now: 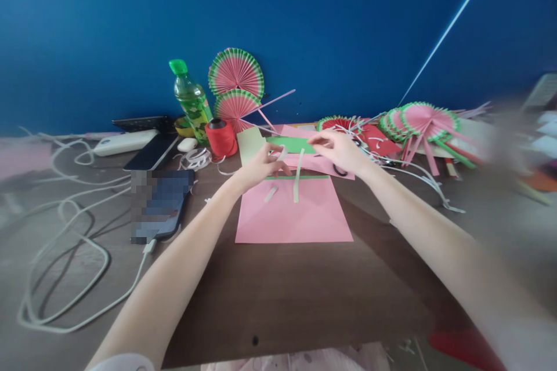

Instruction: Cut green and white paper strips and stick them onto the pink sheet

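Observation:
A pink sheet [296, 217] with a green strip along its far edge lies flat on the table. My left hand [261, 165] is above that edge, its fingers curled around a pale ring that looks like a roll of tape [282, 153]. My right hand [339, 149] has thumb and fingers pinched at the right end of a green paper piece [291, 145]; what is between the fingertips is too small to tell. Between the hands a long pale strip [297, 179] reaches onto the pink sheet. A shorter pale strip [270, 194] lies left of it.
Red thread spool [221, 138], green-capped bottle [191, 101] and round pleated paper fans [237, 78] stand at the back. More fans [424, 122] and white strips lie right. A phone [167, 206], white cables [107, 261] and a power bank [126, 142] occupy the left.

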